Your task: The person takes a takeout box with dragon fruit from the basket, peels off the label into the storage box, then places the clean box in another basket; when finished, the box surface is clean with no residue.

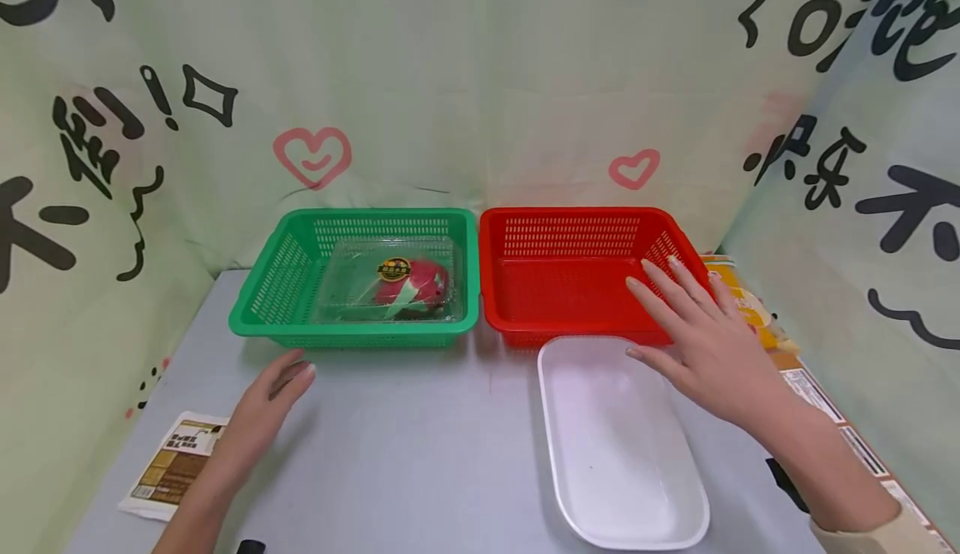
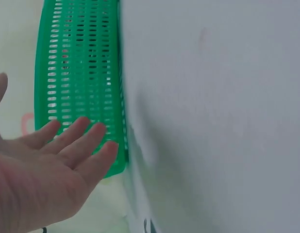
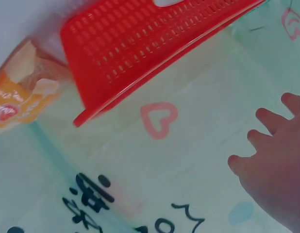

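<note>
My left hand (image 1: pixel 272 404) hovers just in front of the green basket (image 1: pixel 352 341), its fingers relaxed and nothing in them. Inside that basket lies a clear plastic box (image 1: pixel 348 275) with a dragon fruit (image 1: pixel 423 287) in it, a black and gold round label on top. My right hand (image 1: pixel 712 354) is spread with fingers apart, overlapping the right side of the red basket (image 1: pixel 562 287) in the head view. Below it a white tray (image 1: pixel 622 454) sits on the table, its far end close against the red basket. The right wrist view shows the right hand (image 3: pixel 281 150) with bare fingers.
A brown and white packet (image 1: pixel 176 466) lies at the left, partly behind my left forearm. Beyond the right forearm are a yellow package (image 1: pixel 738 296) and a long printed carton (image 1: pixel 847 437). Cloth walls with black writing and pink hearts (image 1: pixel 312 158) enclose the table.
</note>
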Demonstrator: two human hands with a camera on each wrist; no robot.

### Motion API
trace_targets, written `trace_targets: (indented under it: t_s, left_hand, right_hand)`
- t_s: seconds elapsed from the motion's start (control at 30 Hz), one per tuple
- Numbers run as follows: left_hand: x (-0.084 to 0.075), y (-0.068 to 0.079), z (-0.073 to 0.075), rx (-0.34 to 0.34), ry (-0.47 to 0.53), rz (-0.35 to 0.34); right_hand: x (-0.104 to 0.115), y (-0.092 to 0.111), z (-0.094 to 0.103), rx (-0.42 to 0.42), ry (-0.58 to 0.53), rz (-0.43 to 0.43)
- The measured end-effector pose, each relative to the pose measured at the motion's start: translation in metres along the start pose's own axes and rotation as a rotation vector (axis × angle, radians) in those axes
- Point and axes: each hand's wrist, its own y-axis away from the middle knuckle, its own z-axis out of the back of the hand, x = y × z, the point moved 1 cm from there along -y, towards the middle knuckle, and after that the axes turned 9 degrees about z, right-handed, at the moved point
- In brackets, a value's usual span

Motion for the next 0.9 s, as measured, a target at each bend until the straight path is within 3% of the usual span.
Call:
trace_targets:
  t_s: [0.3, 0.57, 0.9]
  left_hand:
    - [-0.007, -0.005, -0.004, -0.002, 0.164, -0.024]
    - [-0.01, -0.009, -0.007, 0.001, 0.308, -0.048]
    - [-0.011, -0.024, -0.009, 0.032, 0.521, -0.054]
  right_hand:
    - [0.009, -0.045, -0.01, 0.077, -0.232, -0.02]
    - [0.021, -0.082, -0.024, 0.107, -0.329, 0.008]
    - [0.029, -0.126, -0.041, 0.144, -0.506, -0.049]
